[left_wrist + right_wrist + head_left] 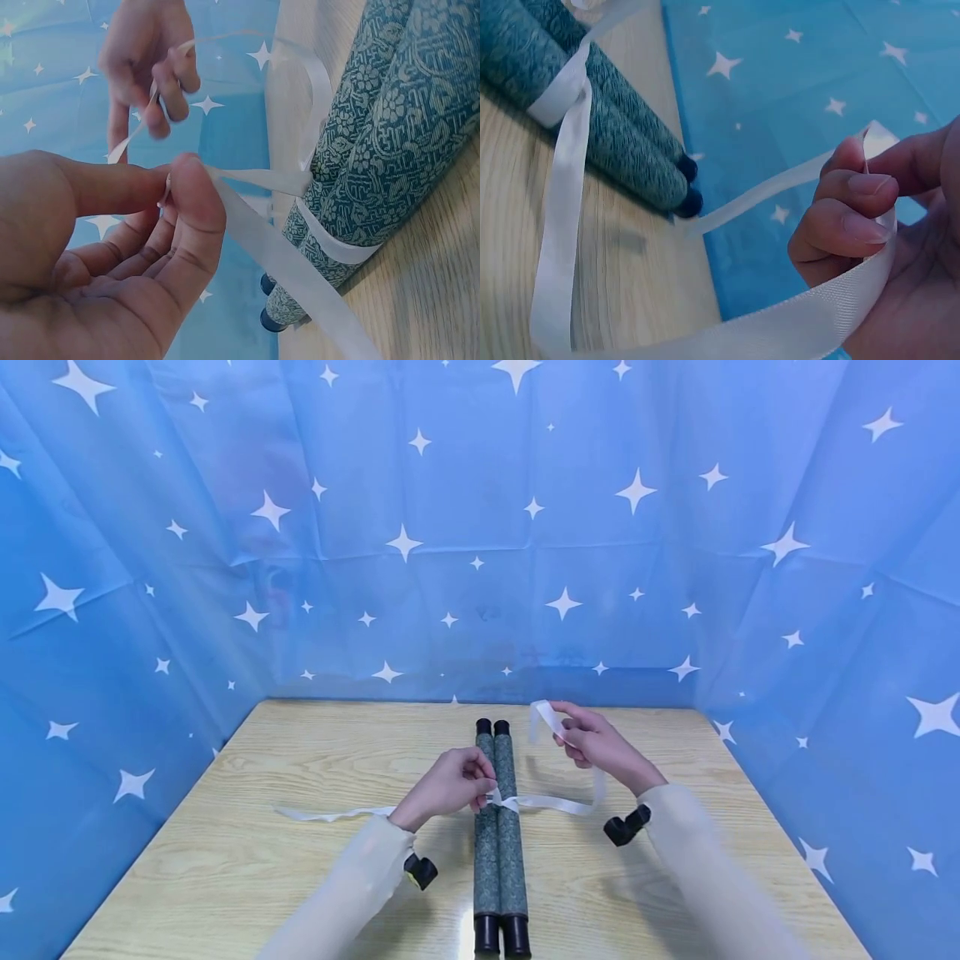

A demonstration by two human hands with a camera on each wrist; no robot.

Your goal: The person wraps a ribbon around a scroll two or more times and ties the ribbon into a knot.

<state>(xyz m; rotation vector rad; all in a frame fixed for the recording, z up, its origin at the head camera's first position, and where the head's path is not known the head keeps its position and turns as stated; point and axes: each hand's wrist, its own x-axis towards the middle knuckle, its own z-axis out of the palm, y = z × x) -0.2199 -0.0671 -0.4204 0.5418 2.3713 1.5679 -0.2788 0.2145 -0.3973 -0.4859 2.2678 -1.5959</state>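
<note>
Two rolled scrolls point(499, 868) in dark green patterned cloth, with black end knobs, lie side by side on the table. A white ribbon point(551, 803) wraps round both near their middle and crosses over itself on top. My left hand point(448, 781) is just above the wrap, pinching a piece of the ribbon point(277, 255) between thumb and forefinger. To the right of the scrolls, my right hand point(600, 745) is raised and holds the other length, which runs through its curled fingers point(840, 229) and hangs in a loop down to the wrap.
A loose ribbon tail point(330, 815) stretches leftward across the wooden table point(300, 760). Blue curtains point(480, 610) with white stars stand at the back and on both sides. Each wrist carries a small black camera point(627, 825).
</note>
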